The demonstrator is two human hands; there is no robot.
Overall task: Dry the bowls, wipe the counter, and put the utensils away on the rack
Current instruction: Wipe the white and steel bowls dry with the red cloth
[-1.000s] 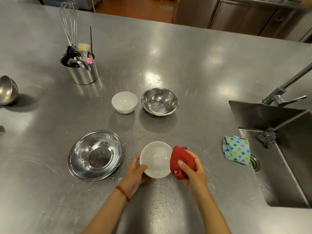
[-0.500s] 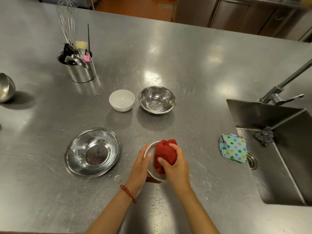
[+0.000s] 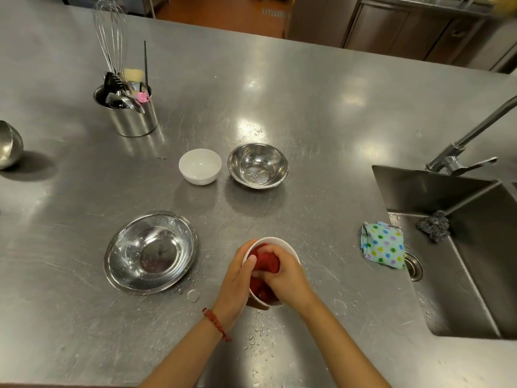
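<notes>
Drying a bowl, near field. My left hand (image 3: 237, 278) clasps the small white ceramic bowl (image 3: 275, 243), tilted and lifted off the wet stainless-steel counter (image 3: 321, 135); my right hand (image 3: 282, 275) is closed on the crumpled red cloth (image 3: 267, 261), pressed inside it. Risk: damp glaze and a one-handed hold could let the bowl slip and chip on the steel. Left, the wide shallow steel bowl (image 3: 151, 253) is beaded with water. Beyond, a second white bowl (image 3: 200, 166) and a deeper steel bowl (image 3: 258, 165) stand apart, within elbow reach. Farthest, the steel utensil canister (image 3: 134, 119).

White bowl (image 3: 282, 243) tilted off the counter (image 3: 321, 113), red cloth (image 3: 265, 261) stuffed inside — wet steel bowl (image 3: 151, 253) beside.
</notes>
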